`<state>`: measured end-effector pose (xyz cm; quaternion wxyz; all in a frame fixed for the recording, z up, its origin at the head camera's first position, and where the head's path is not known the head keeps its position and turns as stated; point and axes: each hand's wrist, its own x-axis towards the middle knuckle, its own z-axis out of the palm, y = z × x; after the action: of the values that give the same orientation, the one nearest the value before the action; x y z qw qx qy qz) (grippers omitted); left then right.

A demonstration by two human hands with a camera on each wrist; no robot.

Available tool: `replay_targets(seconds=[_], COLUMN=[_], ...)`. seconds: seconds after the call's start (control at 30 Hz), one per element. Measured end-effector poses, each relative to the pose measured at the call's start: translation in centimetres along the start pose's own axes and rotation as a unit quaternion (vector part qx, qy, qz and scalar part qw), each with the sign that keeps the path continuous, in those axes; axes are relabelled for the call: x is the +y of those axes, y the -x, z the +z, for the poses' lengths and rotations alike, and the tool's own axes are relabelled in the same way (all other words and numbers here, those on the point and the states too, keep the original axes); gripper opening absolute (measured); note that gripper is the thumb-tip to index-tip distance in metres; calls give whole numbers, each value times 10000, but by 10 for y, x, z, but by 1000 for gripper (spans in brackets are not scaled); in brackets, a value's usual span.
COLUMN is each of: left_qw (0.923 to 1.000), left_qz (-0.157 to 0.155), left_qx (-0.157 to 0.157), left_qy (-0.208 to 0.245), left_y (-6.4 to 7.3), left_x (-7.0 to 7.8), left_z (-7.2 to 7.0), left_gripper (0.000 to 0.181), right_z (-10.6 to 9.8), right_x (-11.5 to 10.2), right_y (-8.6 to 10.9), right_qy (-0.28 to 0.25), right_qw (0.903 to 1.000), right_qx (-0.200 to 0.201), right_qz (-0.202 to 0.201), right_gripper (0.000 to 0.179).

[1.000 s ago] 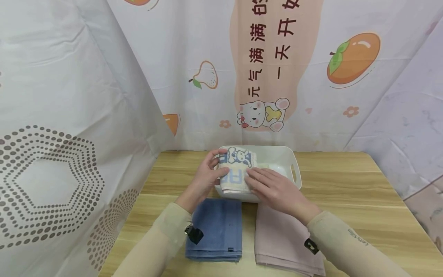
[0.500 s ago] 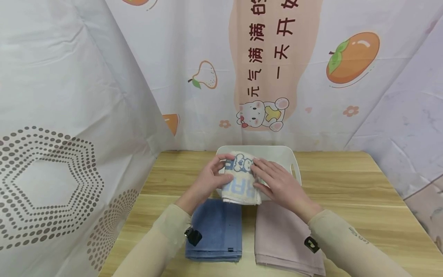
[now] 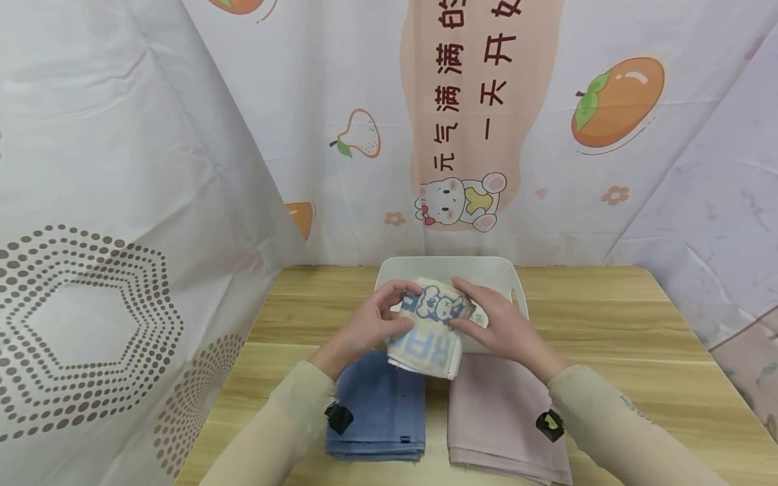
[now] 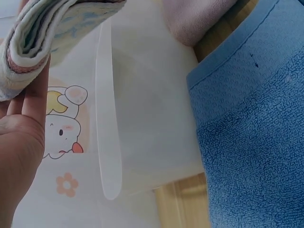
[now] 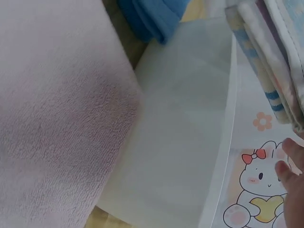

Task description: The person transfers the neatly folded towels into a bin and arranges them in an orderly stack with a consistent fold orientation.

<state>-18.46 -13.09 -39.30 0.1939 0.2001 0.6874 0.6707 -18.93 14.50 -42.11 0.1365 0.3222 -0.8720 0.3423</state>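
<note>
A folded cream hand towel (image 3: 428, 331) with blue lettering and a blue bear-like pattern is held up in the head view, over the front of a white basket (image 3: 389, 266). My left hand (image 3: 379, 320) grips its left edge, thumb in front. On the towel's right edge my right hand (image 3: 501, 327) pinches with thumb and fingers. The towel's rolled layers (image 4: 28, 52) show above the left palm in the left wrist view. Several stacked layers (image 5: 270, 61) appear in the right wrist view, where most of the right hand is cut off.
In front of the basket lie a folded blue towel (image 3: 379, 412) on the left and a folded pink towel (image 3: 504, 418) on the right. They rest on a wooden table (image 3: 614, 337). A printed curtain (image 3: 340, 223) hangs right behind the basket.
Both hands have drawn the cream towel toward me from over the basket, and it now tilts. The right hand has moved from lying on the towel to pinching its right edge.
</note>
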Motion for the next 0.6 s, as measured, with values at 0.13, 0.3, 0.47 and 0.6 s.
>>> replay_targets(seconds=[0.13,0.3,0.47,0.6], left_qw=[9999,9997,9994,9992], left_qz=[-33,-94,-82,-83], left_qx=[-102,-210,-312,-379], left_qy=[-38,-78,-87,-136], left_y=[0,0,2,2], left_x=[0,0,0,0], left_z=[0,0,0,0], left_gripper=[46,45,44,44], right_z=[-4,-8,-11,-14], right_x=[0,1,2,3], right_y=[1,0,0,1], right_qy=[-719,-1156,-1437,-1729], right_qw=[9944,9834,9747,9636], right_qx=[-204,-375,-652,-1028], right_qz=[754,1344,1584,1763], right_gripper=[67,58,58,62])
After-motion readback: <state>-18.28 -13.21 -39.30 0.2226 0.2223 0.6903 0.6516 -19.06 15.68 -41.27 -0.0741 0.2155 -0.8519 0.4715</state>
